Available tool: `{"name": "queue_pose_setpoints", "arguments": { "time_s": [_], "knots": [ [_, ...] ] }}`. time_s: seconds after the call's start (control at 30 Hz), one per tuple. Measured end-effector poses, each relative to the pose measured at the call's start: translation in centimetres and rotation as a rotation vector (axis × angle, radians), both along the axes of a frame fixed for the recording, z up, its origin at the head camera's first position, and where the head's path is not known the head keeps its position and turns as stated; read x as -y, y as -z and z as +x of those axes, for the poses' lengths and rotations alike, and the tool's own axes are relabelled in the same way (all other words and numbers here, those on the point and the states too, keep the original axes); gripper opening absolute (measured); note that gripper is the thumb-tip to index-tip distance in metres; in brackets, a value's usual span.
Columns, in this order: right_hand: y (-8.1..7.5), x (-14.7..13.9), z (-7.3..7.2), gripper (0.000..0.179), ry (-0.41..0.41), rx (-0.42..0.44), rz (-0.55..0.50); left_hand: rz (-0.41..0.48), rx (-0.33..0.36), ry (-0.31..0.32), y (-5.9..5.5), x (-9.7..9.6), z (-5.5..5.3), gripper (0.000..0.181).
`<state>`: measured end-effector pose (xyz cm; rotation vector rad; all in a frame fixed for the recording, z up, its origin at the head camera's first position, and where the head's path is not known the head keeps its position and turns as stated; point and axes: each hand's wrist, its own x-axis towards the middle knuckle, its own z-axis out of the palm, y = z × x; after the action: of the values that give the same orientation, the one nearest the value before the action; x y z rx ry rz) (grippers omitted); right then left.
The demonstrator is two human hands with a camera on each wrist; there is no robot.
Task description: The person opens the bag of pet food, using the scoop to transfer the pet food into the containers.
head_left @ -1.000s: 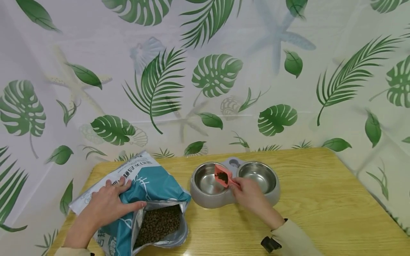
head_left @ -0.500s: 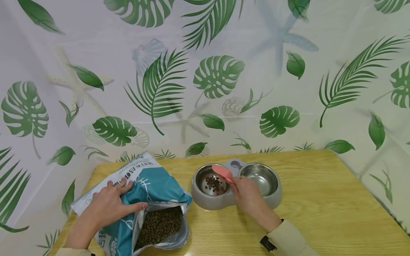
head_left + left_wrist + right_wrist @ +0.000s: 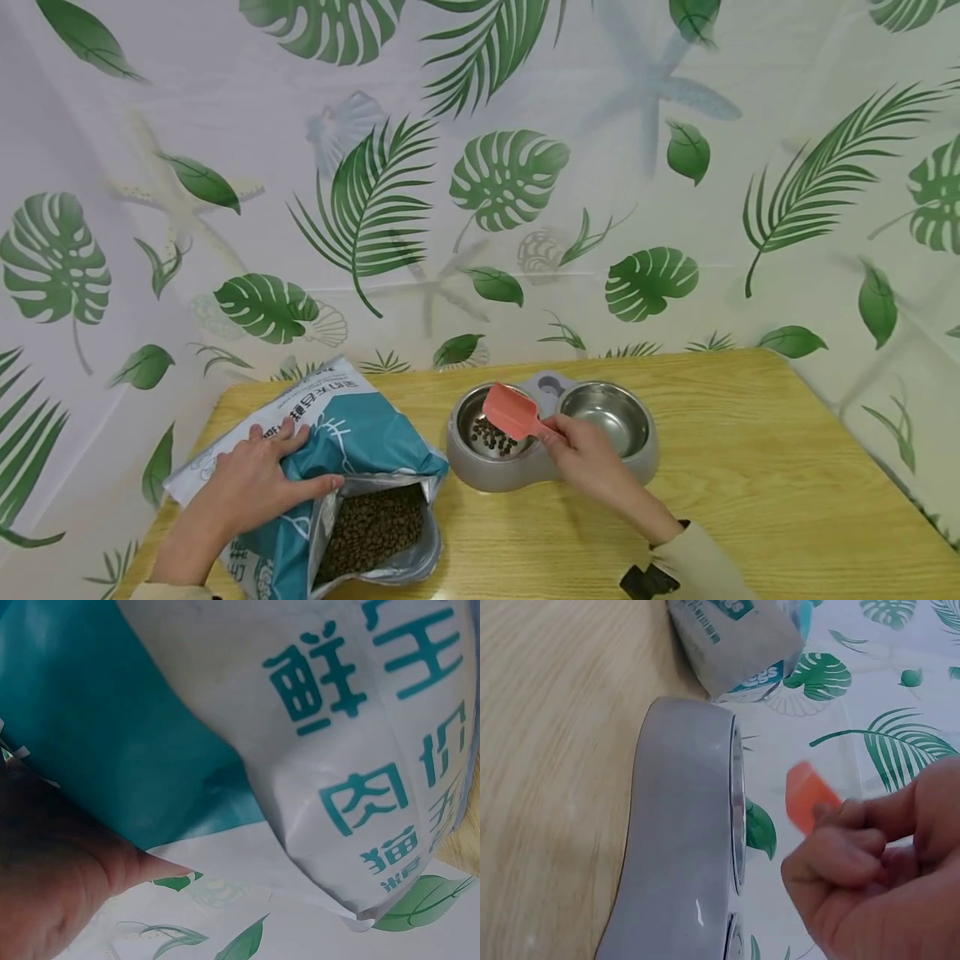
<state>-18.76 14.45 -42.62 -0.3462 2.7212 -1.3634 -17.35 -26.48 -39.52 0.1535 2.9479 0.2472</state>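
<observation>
One pink scoop [image 3: 512,410] held above the left bowl [image 3: 467,410] of the grey feeder [image 3: 495,477]. Tilted on a slanting long axis, with the blade towards the feeder's left end and far side, and the handle back towards its right end and near side. Pinched by that handle in the right hand [image 3: 588,458], with a narrow grip. Under the scoop, brown kibble [image 3: 491,437] scattered on the floor of the left bowl. At the feeder's right end, the right bowl [image 3: 606,415] in shiny steel. Left of the feeder, just beside it on the tabletop [image 3: 750,467], a teal-and-white bag [image 3: 367,425], open-mouthed towards the near side, with a fill of kibble [image 3: 375,529] inside. Across the bag, the left hand [image 3: 251,479], with a wide grip and spread fingers. Behind the feeder, a leaf-printed backdrop [image 3: 502,179].
</observation>
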Motion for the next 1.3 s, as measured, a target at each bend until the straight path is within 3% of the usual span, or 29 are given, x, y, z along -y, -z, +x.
{"name": "queue_pose_setpoints", "arguments": {
  "time_s": [0.2, 0.27, 0.47, 0.6, 1.0, 1.3],
  "knots": [
    [-0.6, -0.4, 1.0, 0.027, -0.319, 0.146, -0.178, -0.003, -0.005, 0.002, -0.1, 0.0, 0.0, 0.108],
    [-0.9, -0.2, 1.5, 0.028, -0.406, 0.179, -0.185, -0.004, -0.001, 0.000, -0.2, 0.0, 0.0, 0.108],
    [-1.0, 1.3, 2.8, 0.023, -0.532, 0.110, -0.059, -0.001, -0.002, -0.002, -0.1, 0.1, 0.1, 0.108],
    [-0.6, 2.6, 3.6, 0.025, -0.598, 0.128, -0.044, -0.003, -0.012, 0.002, -0.1, 0.2, 0.0, 0.108],
    [0.8, 7.1, 5.0, 0.030, -0.556, 0.257, 0.001, -0.017, -0.019, 0.000, 0.1, 0.1, 0.0, 0.110],
    [6.8, 9.4, 4.5, 0.031, -0.458, 0.464, -0.163, -0.014, -0.019, -0.001, 0.1, 0.0, 0.0, 0.110]
  ]
}}
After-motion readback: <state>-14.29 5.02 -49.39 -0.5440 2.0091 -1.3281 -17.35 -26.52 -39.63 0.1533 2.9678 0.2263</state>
